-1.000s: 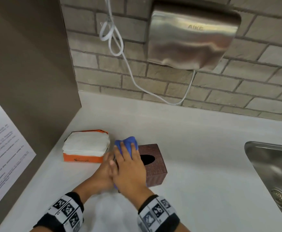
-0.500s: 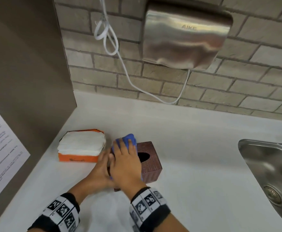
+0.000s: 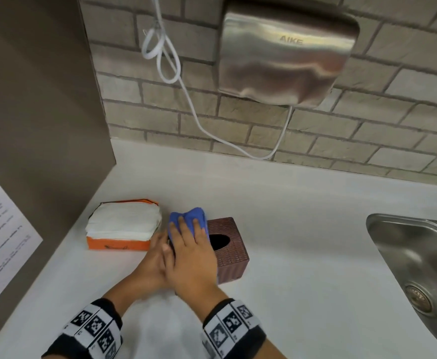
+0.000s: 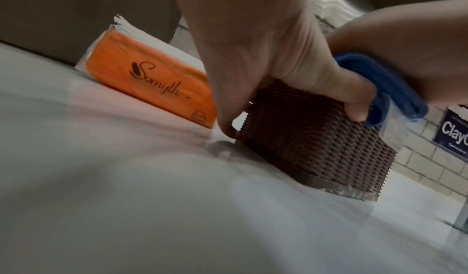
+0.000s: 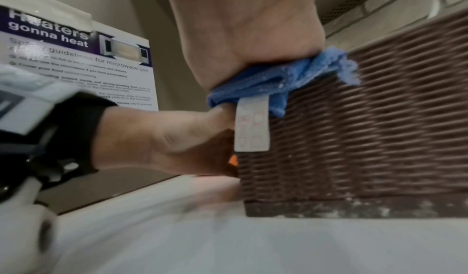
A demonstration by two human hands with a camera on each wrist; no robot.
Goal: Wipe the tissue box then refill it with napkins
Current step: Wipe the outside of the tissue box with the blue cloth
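Brown and woven-textured, the cube-shaped tissue box stands on the white counter in the head view, its dark oval slot facing up and nothing showing in it. The right hand lies flat on the box's top with fingers straight, pressing a folded blue microfibre cloth onto the far left part of the lid. The left hand sits against the box's left side, mostly hidden under the right. An orange pack of white napkins, torn open on top, lies just beside the box on the left; a steel sink is well apart on the right.

From the left wrist, the left hand grips the box: thumb curled over the near top edge, fingers down the side by the napkin pack. The cloth lies on the lid just past the thumb.

From the right wrist, the right palm bears down on the cloth, whose white care label hangs over the box's corner. Pale specks cling to the box's base.

Judgement: the wiping step is under way. Next the cloth should cover the sides and base; then the napkins go in.
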